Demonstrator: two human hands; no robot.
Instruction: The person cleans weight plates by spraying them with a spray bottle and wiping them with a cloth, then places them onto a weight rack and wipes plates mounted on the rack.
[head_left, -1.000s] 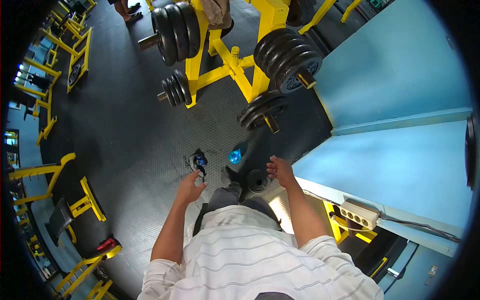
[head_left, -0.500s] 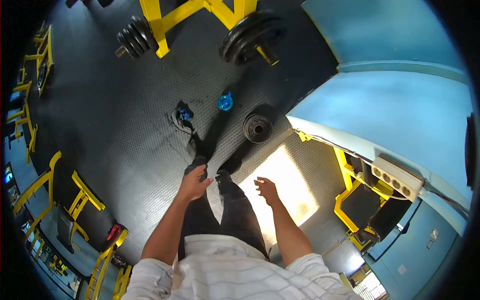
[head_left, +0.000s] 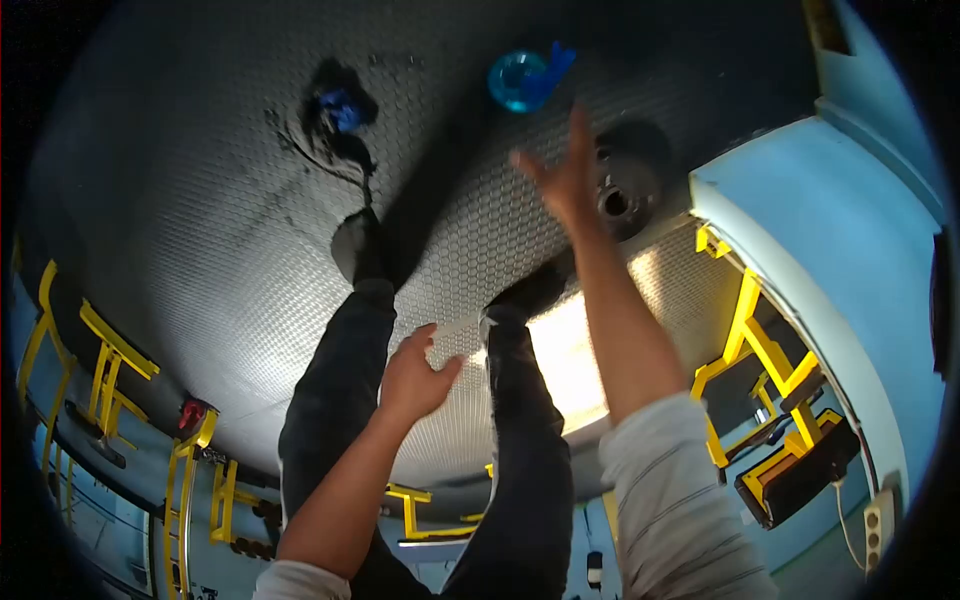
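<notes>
Head view: the right arm (head_left: pixel 630 310) stretches forward from the lower right, tilting slightly left, its bare forearm leading to an open right hand (head_left: pixel 568 185) with thumb and fingers spread apart in a V, pointing away from the body. It grasps nothing. The left arm (head_left: pixel 345 480) comes up from the lower left and slants inward; the left hand (head_left: pixel 415 382) hangs much nearer the body, over the gap between the legs (head_left: pixel 345 375), fingers loosely bent, thumb out to the right, also holding nothing. Just beyond the right hand's fingertips and a little to their left in view, the blue bottle (head_left: pixel 513 82) is on the floor (head_left: pixel 220 200). Its round outline faces the camera, so its long axis seems to run up toward the lens, though its height is hard to judge; a darker blue part sticks out from it to the upper right. The weight plate (head_left: pixel 640 190) lies flat, partly hidden behind the right hand, its hole showing just right of the wrist. Well left of the right hand, and farther out than the left, a dark bundle (head_left: pixel 341 112) with a blue patch lies crumpled, its thin strap trailing toward the shoe (head_left: pixel 352 245).
</notes>
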